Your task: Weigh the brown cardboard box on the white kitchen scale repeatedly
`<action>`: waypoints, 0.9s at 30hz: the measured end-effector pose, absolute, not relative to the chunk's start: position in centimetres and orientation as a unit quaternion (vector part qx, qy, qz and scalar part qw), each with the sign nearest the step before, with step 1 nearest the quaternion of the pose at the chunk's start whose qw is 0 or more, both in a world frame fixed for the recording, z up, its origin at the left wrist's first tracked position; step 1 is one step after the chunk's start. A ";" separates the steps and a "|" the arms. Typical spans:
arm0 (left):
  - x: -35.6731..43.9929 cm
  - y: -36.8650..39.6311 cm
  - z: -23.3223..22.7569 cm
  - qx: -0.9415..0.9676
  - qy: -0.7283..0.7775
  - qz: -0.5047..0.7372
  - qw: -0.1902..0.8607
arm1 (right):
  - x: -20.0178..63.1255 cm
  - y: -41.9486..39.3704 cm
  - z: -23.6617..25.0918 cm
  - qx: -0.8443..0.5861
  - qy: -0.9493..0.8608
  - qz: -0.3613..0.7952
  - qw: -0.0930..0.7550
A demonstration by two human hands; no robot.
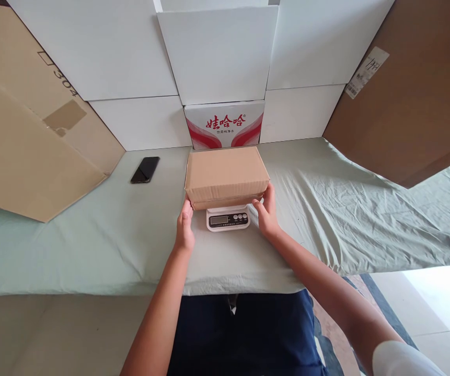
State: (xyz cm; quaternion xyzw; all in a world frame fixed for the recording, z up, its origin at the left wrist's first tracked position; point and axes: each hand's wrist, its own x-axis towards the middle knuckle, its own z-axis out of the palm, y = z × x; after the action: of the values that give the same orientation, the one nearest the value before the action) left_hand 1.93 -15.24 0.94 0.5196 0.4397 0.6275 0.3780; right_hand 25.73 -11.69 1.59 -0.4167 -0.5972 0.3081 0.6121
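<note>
A closed brown cardboard box (225,169) is held between my two hands, over a white digital kitchen scale (228,226). The scale's dark display and its buttons stick out in front of the box, while its weighing plate is hidden beneath. My left hand (185,227) grips the box's near left corner, fingers along its side. At the near right corner, my right hand (267,211) is closed on the box, with the thumb against the front face. Whether the box rests fully on the scale I cannot tell.
A black smartphone (145,169) lies left of the box on the pale green cloth (91,250). Behind stands a white and red printed carton (225,125) against white panels (217,55). Large cardboard sheets flank the table, one left (24,130) and one right (413,104).
</note>
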 end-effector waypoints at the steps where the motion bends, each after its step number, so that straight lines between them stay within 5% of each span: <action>1: 1.9 -15.2 0.9 0.520 0.440 0.627 0.378 | 25.7 -11.7 1.6 -0.415 -0.598 0.308 0.613; 27: 1.9 -15.7 1.2 0.519 0.430 0.630 0.386 | 25.8 -11.7 1.4 -0.406 -0.592 0.312 0.622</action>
State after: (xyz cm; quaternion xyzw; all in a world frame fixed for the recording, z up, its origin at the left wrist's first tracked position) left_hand 1.93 -15.66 1.19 0.5190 0.4299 0.6300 0.3860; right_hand 25.76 -11.72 1.44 -0.4064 -0.5922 0.3116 0.6222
